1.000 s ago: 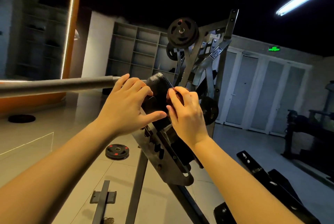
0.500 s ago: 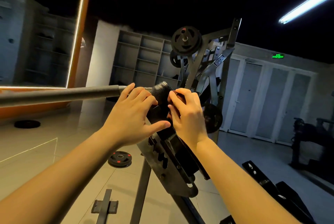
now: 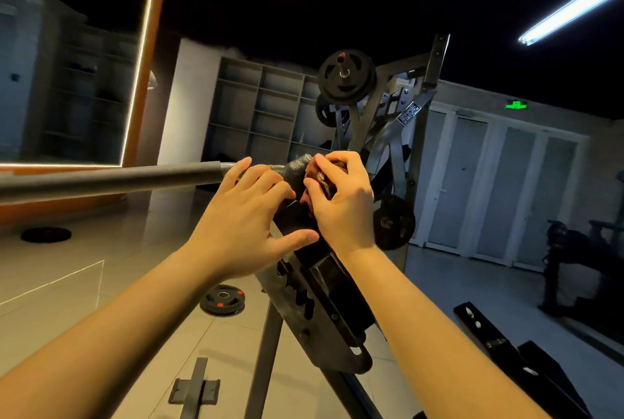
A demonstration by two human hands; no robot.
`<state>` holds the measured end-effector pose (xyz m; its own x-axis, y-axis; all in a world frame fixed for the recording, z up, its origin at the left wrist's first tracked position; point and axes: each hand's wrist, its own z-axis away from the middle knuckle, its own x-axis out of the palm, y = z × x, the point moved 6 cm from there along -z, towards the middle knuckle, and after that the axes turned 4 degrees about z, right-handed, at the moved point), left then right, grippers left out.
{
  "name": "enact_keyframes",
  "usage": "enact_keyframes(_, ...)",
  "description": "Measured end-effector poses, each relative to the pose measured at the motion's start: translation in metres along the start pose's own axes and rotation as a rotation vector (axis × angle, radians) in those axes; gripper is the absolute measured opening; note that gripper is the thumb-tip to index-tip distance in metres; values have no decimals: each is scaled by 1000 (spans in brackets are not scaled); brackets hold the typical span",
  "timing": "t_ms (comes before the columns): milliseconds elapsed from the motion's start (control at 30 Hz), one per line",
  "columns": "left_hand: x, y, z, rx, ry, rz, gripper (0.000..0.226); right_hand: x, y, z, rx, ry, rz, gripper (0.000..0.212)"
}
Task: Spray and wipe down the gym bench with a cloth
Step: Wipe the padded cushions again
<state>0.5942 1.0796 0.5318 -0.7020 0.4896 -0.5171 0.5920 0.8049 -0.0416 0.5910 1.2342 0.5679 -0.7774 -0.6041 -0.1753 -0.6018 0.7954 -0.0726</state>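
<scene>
Black bench pad (image 3: 294, 167) steeply tilted, long axis rising away to its top end, reddish cloth (image 3: 319, 178) bunched there, gripped by right hand (image 3: 344, 207), left hand (image 3: 243, 216) fingers spread, resting on pad's left edge

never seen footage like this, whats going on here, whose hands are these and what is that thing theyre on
The current picture comes from a wide-angle camera worn on a person's head, so you are looking down their own arms. No robot is involved.

The left hand rests with fairly straight fingers on the black bench pad. This is the padded top of a tilted gym bench on a metal frame. The right hand pinches a bunched reddish cloth against that pad, which fits wiping it down.

A grey barbell runs in from the left towards the pad. Some weight plates hang on a rack behind, and one loose plate lies on the tiled floor. No spray bottle is in view.
</scene>
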Motion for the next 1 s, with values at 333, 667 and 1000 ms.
enact_keyframes(333,4,-3,0,10,13,5,82,-50,43,94,120,13,108,40)
enact_keyframes(667,-1,-7,-3,-2,12,19,86,-42,31,73,-10,-36,129,38)
enact_keyframes(1000,2,-1,-2,-12,-17,-2,87,-31,24,54,40,-6,85,34)
